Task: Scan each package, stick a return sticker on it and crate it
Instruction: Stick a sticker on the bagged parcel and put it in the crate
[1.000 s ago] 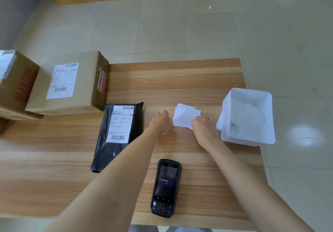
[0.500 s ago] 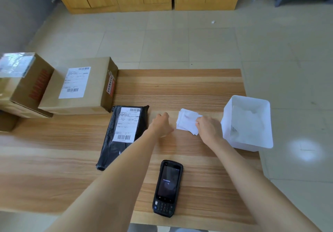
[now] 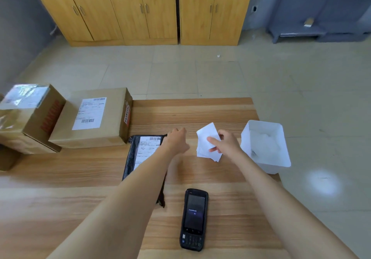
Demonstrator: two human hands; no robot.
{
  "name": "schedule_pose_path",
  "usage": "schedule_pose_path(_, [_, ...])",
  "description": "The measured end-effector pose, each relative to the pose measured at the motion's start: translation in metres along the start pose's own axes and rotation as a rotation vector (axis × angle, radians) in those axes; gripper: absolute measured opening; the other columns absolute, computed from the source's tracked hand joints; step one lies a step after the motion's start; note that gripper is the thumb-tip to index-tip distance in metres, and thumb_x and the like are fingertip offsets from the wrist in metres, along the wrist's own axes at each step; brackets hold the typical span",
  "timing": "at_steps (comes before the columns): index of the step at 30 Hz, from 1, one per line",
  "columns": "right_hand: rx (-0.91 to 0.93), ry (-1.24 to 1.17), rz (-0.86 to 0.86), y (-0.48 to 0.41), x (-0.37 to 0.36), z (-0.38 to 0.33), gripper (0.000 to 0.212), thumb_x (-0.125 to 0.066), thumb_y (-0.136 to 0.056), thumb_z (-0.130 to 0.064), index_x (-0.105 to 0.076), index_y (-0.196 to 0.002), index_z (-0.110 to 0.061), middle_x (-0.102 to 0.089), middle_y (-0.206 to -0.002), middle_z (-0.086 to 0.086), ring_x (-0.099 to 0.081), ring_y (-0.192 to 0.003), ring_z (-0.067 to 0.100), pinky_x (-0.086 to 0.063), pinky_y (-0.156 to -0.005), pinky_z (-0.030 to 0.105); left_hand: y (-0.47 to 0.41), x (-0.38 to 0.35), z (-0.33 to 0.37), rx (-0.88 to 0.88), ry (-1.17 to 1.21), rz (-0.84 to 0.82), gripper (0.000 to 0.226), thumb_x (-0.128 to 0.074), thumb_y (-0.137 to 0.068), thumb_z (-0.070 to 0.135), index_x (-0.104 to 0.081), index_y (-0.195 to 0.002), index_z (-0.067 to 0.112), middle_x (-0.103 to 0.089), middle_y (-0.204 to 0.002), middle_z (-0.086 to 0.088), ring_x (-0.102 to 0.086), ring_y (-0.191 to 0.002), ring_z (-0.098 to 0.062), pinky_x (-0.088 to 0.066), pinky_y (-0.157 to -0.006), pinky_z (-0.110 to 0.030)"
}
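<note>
Right now my right hand (image 3: 226,144) pinches a loose stack of white paper stickers (image 3: 206,138), thumb laid across it, the top sheet tilted up from the light wooden surface (image 3: 200,114). My left hand (image 3: 176,140) sits apart, just left of the stickers, knuckles up and fingers tucked under; I cannot tell whether it grips anything. Its forearm crosses the black plastic mailer bag (image 3: 133,154). A white plastic crate (image 3: 281,154) stands just right of my right hand. A black handheld scanner (image 3: 194,219) lies nearer me, between my forearms. A brown cardboard box (image 3: 108,122) sits left of my left hand.
</note>
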State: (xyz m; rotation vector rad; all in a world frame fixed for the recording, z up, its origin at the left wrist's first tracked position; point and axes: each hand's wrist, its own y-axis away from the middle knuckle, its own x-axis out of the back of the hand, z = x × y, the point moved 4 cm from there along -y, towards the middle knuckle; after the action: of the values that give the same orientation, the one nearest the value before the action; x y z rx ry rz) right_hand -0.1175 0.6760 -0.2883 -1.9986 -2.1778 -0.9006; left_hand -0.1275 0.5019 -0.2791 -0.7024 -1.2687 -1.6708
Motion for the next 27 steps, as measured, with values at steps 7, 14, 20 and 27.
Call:
schedule_pose_path(7, [-0.014, -0.171, 0.033, 0.026, -0.015, -0.054, 0.013, -0.074, -0.078, -0.01, -0.061, -0.077, -0.008, -0.062, -0.073, 0.002, -0.058, -0.068, 0.014, -0.042, -0.063, 0.022, 0.03, 0.059, -0.011, -0.123, -0.019, 0.128, 0.049, -0.051, -0.088, 0.016, -0.038, -0.136, 0.01, -0.042, -0.132, -0.014, -0.041, -0.121, -0.034, -0.038, -0.098, -0.039])
schedule_pose_path(14, [-0.013, -0.168, 0.093, 0.041, -0.037, -0.091, 0.017, -0.078, -0.075, -0.012, -0.061, -0.073, -0.009, -0.062, -0.075, 0.003, -0.059, -0.072, 0.018, -0.052, -0.076, 0.035, 0.056, 0.099, -0.027, -0.233, -0.212, 0.319, 0.05, -0.048, -0.088, 0.012, -0.034, -0.137, 0.011, -0.044, -0.13, -0.012, -0.043, -0.119, -0.03, -0.037, -0.093, -0.037])
schedule_pose_path(20, [0.025, -0.171, 0.085, 0.05, -0.055, -0.111, 0.015, -0.078, -0.076, -0.013, -0.064, -0.08, -0.008, -0.057, -0.069, -0.002, -0.054, -0.068, 0.014, -0.043, -0.066, 0.026, 0.074, 0.106, -0.034, -0.339, -0.455, 0.428, 0.05, -0.052, -0.089, 0.016, -0.033, -0.135, 0.012, -0.044, -0.128, -0.011, -0.046, -0.116, -0.029, -0.039, -0.094, -0.037])
schedule_pose_path(27, [0.062, -0.097, 0.069, 0.059, -0.061, -0.121, 0.026, -0.077, -0.079, -0.016, -0.056, -0.063, -0.014, -0.048, -0.06, -0.005, -0.042, -0.057, 0.01, -0.032, -0.054, 0.021, 0.082, 0.108, -0.043, -0.491, -0.471, 0.461, 0.052, -0.055, -0.093, 0.03, -0.034, -0.139, 0.017, -0.042, -0.136, -0.007, -0.043, -0.123, -0.026, -0.035, -0.1, -0.035])
